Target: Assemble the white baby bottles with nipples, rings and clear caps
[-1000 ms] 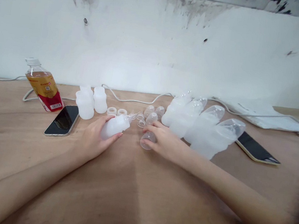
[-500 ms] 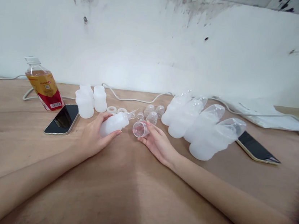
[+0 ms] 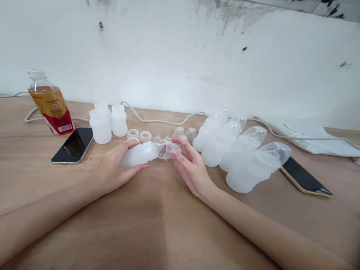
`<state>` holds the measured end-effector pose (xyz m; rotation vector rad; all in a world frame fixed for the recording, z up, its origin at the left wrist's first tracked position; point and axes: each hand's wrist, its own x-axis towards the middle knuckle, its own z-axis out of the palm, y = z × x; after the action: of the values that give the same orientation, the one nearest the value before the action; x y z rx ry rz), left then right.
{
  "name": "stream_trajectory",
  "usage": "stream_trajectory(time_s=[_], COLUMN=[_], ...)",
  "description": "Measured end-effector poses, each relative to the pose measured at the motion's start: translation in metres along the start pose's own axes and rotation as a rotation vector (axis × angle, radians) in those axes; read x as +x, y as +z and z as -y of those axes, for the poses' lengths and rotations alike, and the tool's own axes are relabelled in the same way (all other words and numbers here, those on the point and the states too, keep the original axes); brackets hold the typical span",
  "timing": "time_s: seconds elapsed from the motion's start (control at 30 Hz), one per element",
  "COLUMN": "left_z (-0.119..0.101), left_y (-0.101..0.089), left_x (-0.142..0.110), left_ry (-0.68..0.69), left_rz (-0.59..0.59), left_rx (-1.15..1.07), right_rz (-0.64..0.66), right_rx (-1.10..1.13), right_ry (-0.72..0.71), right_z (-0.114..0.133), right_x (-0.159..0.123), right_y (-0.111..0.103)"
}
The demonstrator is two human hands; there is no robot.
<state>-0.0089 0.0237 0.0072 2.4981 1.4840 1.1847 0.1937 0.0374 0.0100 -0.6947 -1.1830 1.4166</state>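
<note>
My left hand (image 3: 118, 163) is wrapped round a frosted white baby bottle (image 3: 138, 155), which lies tilted with its nipple end toward the right. Between the fingers of my right hand (image 3: 192, 166) is a clear dome cap (image 3: 166, 150), its open mouth facing left and over the bottle's nipple. Whether the cap touches the bottle's collar I cannot tell. Just behind my hands lie several white rings (image 3: 145, 136), small clear nipples (image 3: 157, 138) and more clear caps (image 3: 190, 133). To the right stand several capped bottles (image 3: 243, 175).
Uncapped white bottles (image 3: 101, 129) stand at the left, beside a phone (image 3: 73, 146) and a drink bottle (image 3: 55, 108). Another phone (image 3: 306, 177) lies at the right. A white cable (image 3: 162, 121) runs along the wall, near a white plastic bag (image 3: 311, 136).
My right hand has brought the clear cap left and up to the bottle, so that it now surrounds the nipple. My left hand keeps its hold on the bottle.
</note>
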Motion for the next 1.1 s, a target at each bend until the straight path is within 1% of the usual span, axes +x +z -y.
stream_trajectory(time_s=[0.1,0.23,0.33,0.4,0.67,0.8,1.0,1.1], left_z=[0.000,-0.001,-0.003,-0.004,-0.006,-0.004,-0.001,-0.003], left_y=[-0.001,0.000,0.001,0.001,0.002,0.004,0.004,0.001], left_x=[-0.001,-0.002,-0.003,-0.003,-0.004,-0.005,-0.006,-0.006], left_ry=[0.001,0.021,0.088,0.127,0.158,0.159,0.207,0.176], left_rz=[0.002,-0.001,0.002,-0.004,-0.043,-0.032,-0.008,0.017], left_rx=[-0.008,-0.003,-0.006,-0.016,0.022,0.015,0.019,0.019], right_rz=[0.016,0.080,0.143,0.163,0.165,0.157,0.215,0.210], right_rx=[-0.132,-0.254,-0.350,-0.386,-0.361,-0.347,-0.401,-0.456], right_ry=[-0.087,-0.170,-0.200,-0.208,-0.124,-0.091,-0.067,-0.090], right_z=[0.002,0.006,0.010,0.011,0.012,0.012,0.013,0.013], right_x=[-0.001,-0.001,-0.003,-0.004,-0.004,-0.003,-0.004,-0.004], right_y=[0.001,0.001,0.003,0.004,0.003,0.001,0.000,0.001])
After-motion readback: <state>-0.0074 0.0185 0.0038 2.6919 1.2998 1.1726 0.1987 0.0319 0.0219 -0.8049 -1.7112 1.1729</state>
